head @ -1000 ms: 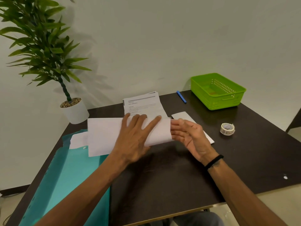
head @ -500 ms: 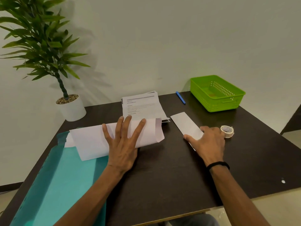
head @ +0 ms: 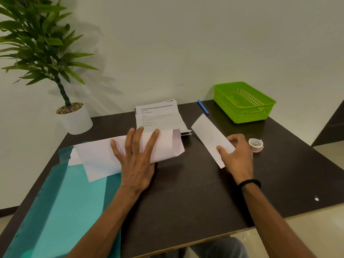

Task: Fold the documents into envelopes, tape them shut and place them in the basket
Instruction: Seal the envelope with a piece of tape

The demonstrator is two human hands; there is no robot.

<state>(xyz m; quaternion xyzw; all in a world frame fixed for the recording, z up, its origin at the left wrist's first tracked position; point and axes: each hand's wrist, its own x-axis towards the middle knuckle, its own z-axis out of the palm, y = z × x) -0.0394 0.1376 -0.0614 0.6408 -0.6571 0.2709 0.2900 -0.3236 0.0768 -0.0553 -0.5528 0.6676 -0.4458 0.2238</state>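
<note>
Dark desk (head: pixel 195 192) against a pale wall, paperwork spread out.
My left hand (head: pixel 136 164) presses flat, fingers spread, on the folded document (head: pixel 104 157); my right hand (head: pixel 237 157) curls onto the envelope (head: pixel 208 133), beside the tape roll (head: pixel 256 145). Green basket (head: pixel 243 112) sits at the far right corner.

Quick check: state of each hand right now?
Left hand: open, pressing flat on the folded document.
Right hand: fingers curled on the envelope.

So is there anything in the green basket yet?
No, the basket shows only its bare green floor; the envelope lies on the table under the right hand.
</note>
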